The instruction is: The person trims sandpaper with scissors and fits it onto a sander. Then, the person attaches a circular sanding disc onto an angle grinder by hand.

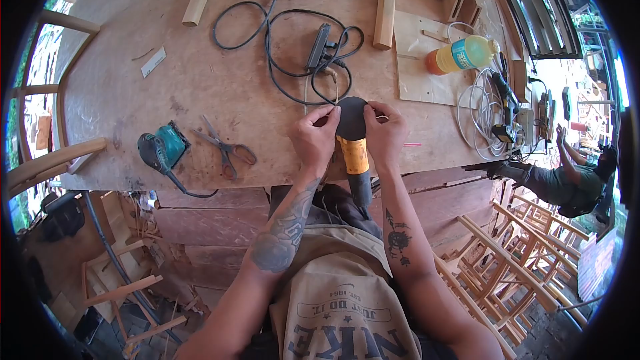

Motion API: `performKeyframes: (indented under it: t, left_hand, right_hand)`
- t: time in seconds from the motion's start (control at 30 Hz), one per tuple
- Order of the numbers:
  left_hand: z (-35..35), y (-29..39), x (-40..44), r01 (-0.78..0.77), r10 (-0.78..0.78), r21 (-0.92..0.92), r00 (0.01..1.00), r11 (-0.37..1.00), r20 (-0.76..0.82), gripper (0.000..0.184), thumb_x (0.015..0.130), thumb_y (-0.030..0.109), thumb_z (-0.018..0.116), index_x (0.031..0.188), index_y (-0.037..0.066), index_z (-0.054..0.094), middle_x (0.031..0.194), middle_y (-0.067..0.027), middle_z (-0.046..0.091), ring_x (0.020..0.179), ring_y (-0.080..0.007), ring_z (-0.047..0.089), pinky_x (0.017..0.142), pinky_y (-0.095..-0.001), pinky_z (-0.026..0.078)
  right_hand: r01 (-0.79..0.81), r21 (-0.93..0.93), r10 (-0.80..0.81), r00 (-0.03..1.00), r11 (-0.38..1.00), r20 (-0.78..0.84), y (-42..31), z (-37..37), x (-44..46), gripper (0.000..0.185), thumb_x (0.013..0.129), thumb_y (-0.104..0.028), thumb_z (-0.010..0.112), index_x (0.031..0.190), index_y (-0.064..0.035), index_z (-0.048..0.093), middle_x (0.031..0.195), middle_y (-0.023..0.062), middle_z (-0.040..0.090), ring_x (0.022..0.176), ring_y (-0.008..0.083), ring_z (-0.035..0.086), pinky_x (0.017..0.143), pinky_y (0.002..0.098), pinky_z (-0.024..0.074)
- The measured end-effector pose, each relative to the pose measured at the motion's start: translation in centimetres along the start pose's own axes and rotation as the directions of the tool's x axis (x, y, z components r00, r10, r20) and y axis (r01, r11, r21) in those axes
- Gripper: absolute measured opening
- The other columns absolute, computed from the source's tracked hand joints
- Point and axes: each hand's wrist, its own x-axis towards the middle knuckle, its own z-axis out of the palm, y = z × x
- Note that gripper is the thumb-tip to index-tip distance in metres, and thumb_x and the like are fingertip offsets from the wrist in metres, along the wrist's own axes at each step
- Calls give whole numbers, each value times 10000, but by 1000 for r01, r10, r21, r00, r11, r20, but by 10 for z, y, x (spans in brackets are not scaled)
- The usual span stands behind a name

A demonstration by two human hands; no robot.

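Observation:
A dark round sanding disc (351, 120) is pinched at its left edge by my left hand (316, 135) and at its right edge by my right hand (387, 135). Below and partly behind the disc lies a yellow-orange power tool (353, 157) with a dark grip, at the bench's near edge. The disc hides the tool's head, so I cannot tell whether the two touch. Scissors (227, 149) with open blades rest to the left of my left hand. Farther left sits a teal palm sander (165, 147).
A power strip (319, 47) with looped black cord lies beyond my hands on the wooden bench (167, 80). A bottle of yellow and orange liquid (463, 55), wood pieces (385, 10) and coiled white cable (477, 117) are on the right. Another person (573, 177) is at far right, near wooden frames (513, 260).

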Motion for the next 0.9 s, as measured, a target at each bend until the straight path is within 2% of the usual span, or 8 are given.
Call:
performKeyframes:
  t: [0.2, 0.3, 0.4, 0.47, 0.63, 0.7, 0.8, 0.9]
  left_hand:
    - [-3, 1, 1, -29, 29, 17, 999, 999, 19, 232, 914, 191, 845, 1017, -16, 826, 883, -137, 816, 774, -183, 781, 724, -306, 591]
    - [-4, 0, 4, -26, 25, 35, 999, 999, 30, 231, 913, 194, 845, 1013, -14, 827, 885, -143, 815, 775, -189, 784, 725, -309, 593]
    - [-12, -4, 3, 13, -15, 19, 994, 1000, 109, 297, 889, 235, 878, 1051, -8, 827, 892, -151, 816, 789, -196, 790, 735, -311, 597]
    - [-17, -4, 4, -12, 4, 43, 981, 999, 195, 383, 874, 265, 909, 1113, -19, 816, 906, -136, 822, 811, -153, 775, 742, -293, 596]
    - [-17, -4, -3, 1, -11, 46, 976, 999, 218, 446, 849, 246, 931, 1173, -30, 798, 938, -150, 824, 837, -156, 784, 765, -278, 603]
    - [-14, -2, -5, -35, 26, 47, 984, 998, 178, 435, 853, 241, 929, 1166, -32, 800, 937, -138, 825, 838, -151, 782, 760, -274, 603]
    - [-11, -8, -7, -55, 50, 27, 987, 998, 155, 445, 848, 252, 923, 1173, -24, 797, 929, -175, 819, 826, -198, 801, 747, -309, 611]
    - [-9, -12, -7, -66, 65, -1, 986, 998, 152, 433, 850, 257, 923, 1158, -22, 801, 924, -162, 821, 821, -187, 800, 748, -304, 616]
  right_hand:
    - [-3, -10, 3, 1000, 1000, 22, 5, 1, 3, 188, 922, -146, 795, 1042, -5, 828, 810, 105, 777, 706, 144, 710, 693, 305, 560]
    - [-51, 21, 50, 998, 998, 33, 5, 0, 5, 172, 889, -151, 808, 1002, -23, 831, 860, 139, 772, 745, 214, 745, 728, 339, 571]
    - [-79, -34, 81, 993, 996, 86, 7, -6, 8, 211, 901, -189, 803, 1033, -27, 835, 864, 154, 792, 766, 219, 764, 738, 343, 579]
    - [-26, -8, 27, 989, 1000, 143, 16, -7, 14, 271, 906, -229, 800, 1094, -36, 834, 893, 166, 807, 785, 227, 783, 753, 347, 593]
    - [-180, -28, 181, 940, 983, 290, 0, -24, 15, 344, 880, -239, 808, 1165, -47, 819, 969, 179, 813, 887, 275, 798, 842, 359, 604]
    - [29, -65, -9, 960, 997, 280, 5, -25, 17, 349, 866, -216, 802, 1171, -47, 815, 1018, 201, 807, 944, 319, 794, 884, 384, 602]
    - [-34, -109, 66, 950, 993, 304, 3, -25, 18, 349, 861, -193, 790, 1179, -52, 813, 1038, 217, 798, 973, 344, 787, 906, 402, 600]
    - [-35, -107, 68, 943, 994, 325, -2, -27, 19, 340, 869, -183, 781, 1183, -56, 811, 1035, 223, 794, 973, 345, 785, 907, 404, 599]
